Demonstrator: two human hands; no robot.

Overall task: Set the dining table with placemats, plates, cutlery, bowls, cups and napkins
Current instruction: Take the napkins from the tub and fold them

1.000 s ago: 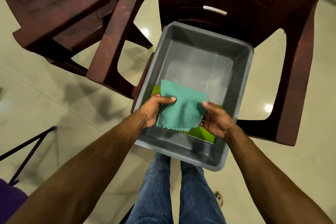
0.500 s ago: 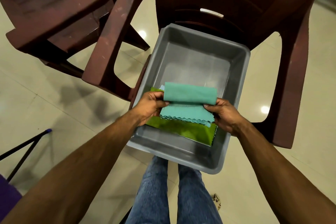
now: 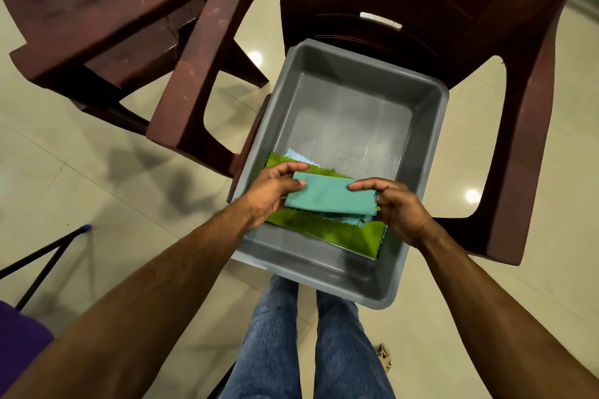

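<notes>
A teal cloth napkin (image 3: 330, 196), folded into a narrow strip, is held over a grey plastic tub (image 3: 353, 91). My left hand (image 3: 272, 191) pinches its left end and my right hand (image 3: 393, 204) pinches its right end. Under it in the tub lies a green napkin (image 3: 327, 230) with a zigzag edge. A pale blue cloth (image 3: 296, 155) peeks out behind the green one. The far half of the tub's floor is bare.
The tub sits on the seat of a dark red plastic chair (image 3: 525, 107). A second dark red chair (image 3: 97, 10) stands at the upper left. My legs in jeans (image 3: 308, 343) stand on the cream tiled floor. Black rods (image 3: 42, 262) lie at the lower left.
The teal napkin was an open flat square a second ago. Both hands have folded it over twice, so it is now a narrow strip held between them.
</notes>
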